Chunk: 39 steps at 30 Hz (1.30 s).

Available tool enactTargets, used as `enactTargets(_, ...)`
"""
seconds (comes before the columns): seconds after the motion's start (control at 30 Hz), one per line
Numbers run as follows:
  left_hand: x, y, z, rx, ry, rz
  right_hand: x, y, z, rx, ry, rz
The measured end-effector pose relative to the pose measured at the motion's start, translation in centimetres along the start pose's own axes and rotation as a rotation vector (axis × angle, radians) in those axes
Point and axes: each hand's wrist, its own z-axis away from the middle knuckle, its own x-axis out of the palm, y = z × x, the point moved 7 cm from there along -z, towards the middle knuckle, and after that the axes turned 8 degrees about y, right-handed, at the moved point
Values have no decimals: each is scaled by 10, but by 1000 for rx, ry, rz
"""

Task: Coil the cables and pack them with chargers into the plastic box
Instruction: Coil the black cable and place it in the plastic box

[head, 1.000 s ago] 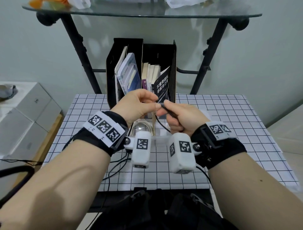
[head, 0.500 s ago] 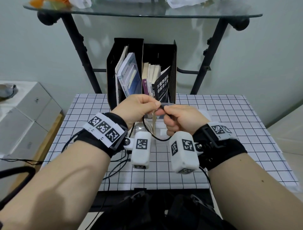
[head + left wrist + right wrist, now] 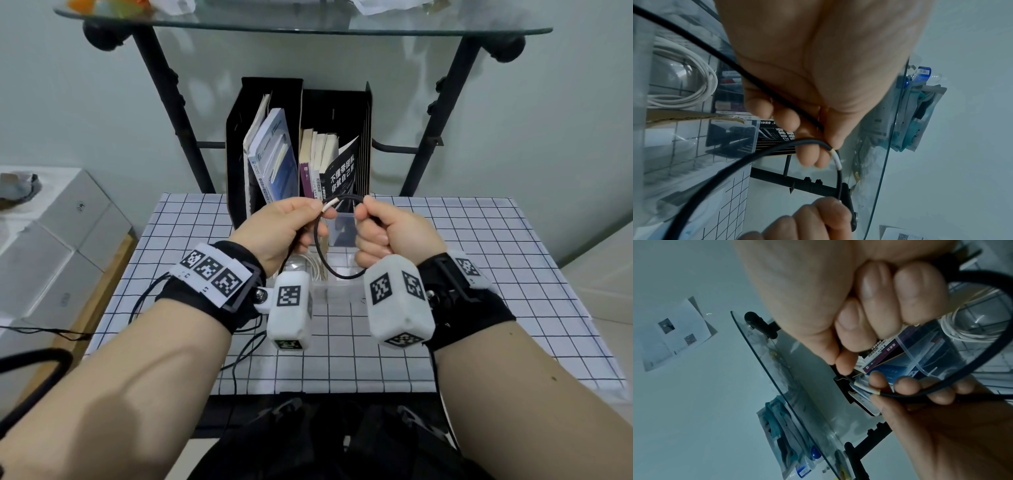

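A thin black cable (image 3: 337, 275) with a short white band (image 3: 329, 205) hangs in a loop between my two hands, above the table. My left hand (image 3: 320, 210) pinches it at the white band, as the left wrist view shows (image 3: 835, 158). My right hand (image 3: 364, 209) is a fist closed round the cable's other run (image 3: 982, 353). Below the hands stands the clear plastic box (image 3: 330, 291), holding a coiled white cable (image 3: 694, 81). Any chargers are hidden behind my hands.
A black file holder with books (image 3: 298, 154) stands just behind the box. Overhead is a glass shelf (image 3: 308, 27) on black legs. The table has a checked cloth (image 3: 479, 257). White cartons (image 3: 51, 240) sit to the left. Thin wrist-rig wires (image 3: 144, 301) trail off the table's left.
My hands have drawn apart from where they met. The black cable now hangs in a wider loop between them, and its white band shows at my left fingertips.
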Motion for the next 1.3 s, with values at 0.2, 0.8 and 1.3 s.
enactTargets(0.2,-2,-2,-2,-13,35,94,7,-1,5,19,-21,-34)
enactTargets(0.8,4,-21,9,-41,-69,-138,4,-28,2,-149,59,-402)
enactTargets(1.3,-25,-32,8,-73,149,-137,-37,-40,7,-194,349,-406)
